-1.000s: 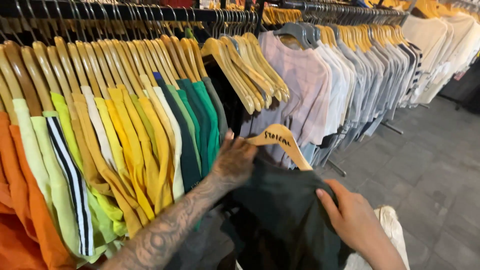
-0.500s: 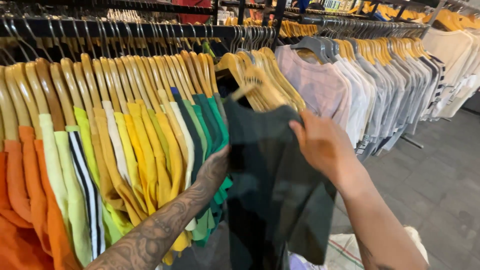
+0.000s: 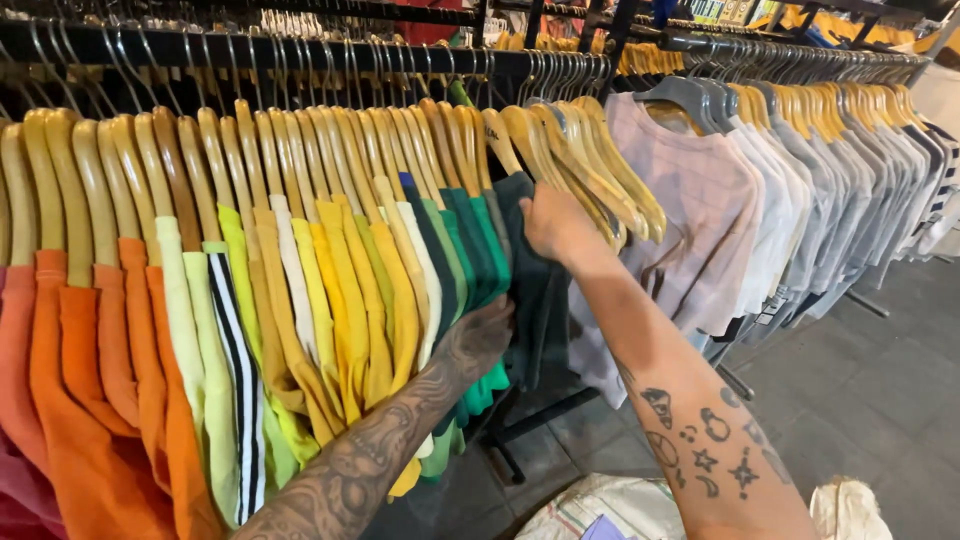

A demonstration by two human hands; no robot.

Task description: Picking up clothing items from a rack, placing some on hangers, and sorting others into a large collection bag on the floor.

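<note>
Partly hidden, dark shirt between left hand, right hand.

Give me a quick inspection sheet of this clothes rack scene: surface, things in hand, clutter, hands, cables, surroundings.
Surface: black rail packed with wooden hangers.
Job's things: dark green shirt hung between green and pale pink shirts.
Clutter: pale sack on the floor.
Hands: left hand presses on the green shirts; right hand grips the dark shirt's shoulder.
Cables: nothing seen.
Surroundings: grey paved floor, more racks behind.
</note>
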